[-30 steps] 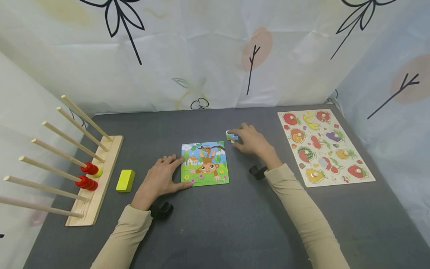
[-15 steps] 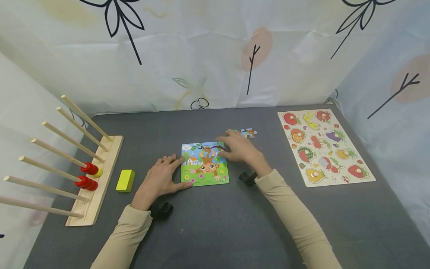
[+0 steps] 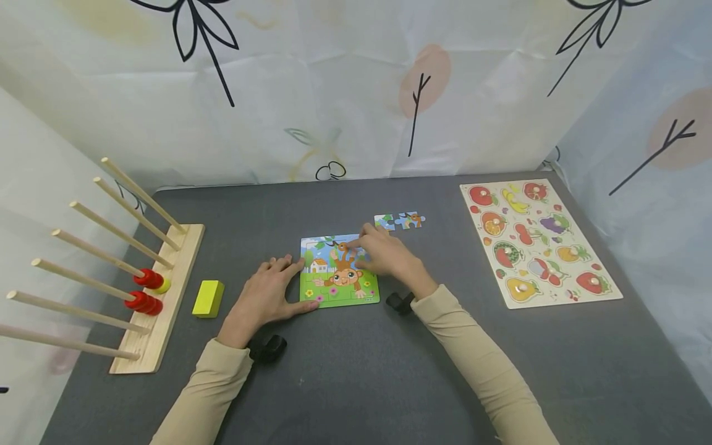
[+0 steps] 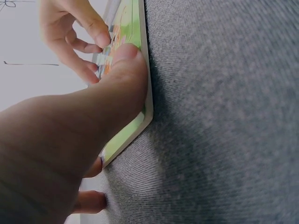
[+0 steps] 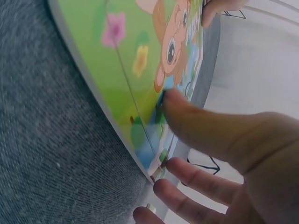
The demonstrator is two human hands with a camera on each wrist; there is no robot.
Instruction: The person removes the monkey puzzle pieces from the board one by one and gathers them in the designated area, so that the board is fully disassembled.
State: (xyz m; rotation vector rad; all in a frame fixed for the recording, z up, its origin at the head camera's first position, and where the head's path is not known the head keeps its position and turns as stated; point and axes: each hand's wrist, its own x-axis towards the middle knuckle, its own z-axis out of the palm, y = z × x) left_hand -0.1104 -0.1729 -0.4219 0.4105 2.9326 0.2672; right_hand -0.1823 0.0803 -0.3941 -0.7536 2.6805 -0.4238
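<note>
A square jigsaw puzzle (image 3: 340,298) with a monkey hanging from a branch lies flat on the dark table. My left hand (image 3: 264,298) rests along its left side; in the left wrist view the thumb (image 4: 124,77) lies on the front corner. Over the upper right part is my right hand (image 3: 387,254), hiding some of the picture. The right wrist view has its thumb (image 5: 196,119) touching the puzzle surface, with the other fingers spread by the edge and no piece visible between them. Beyond that hand lie two loose puzzle pieces, one green and blue (image 3: 382,220), one with orange (image 3: 411,220).
To the left stands a wooden peg rack (image 3: 180,272) with red and yellow rings. A yellow block (image 3: 208,299) sits between rack and left hand. A fruit peg board (image 3: 495,216) lies at the right. A white patterned cloth (image 3: 356,123) hangs behind the table.
My right hand has moved left and towards me, from the loose pieces onto the puzzle's upper right part. Both loose pieces are now uncovered. The left hand stays where it was.
</note>
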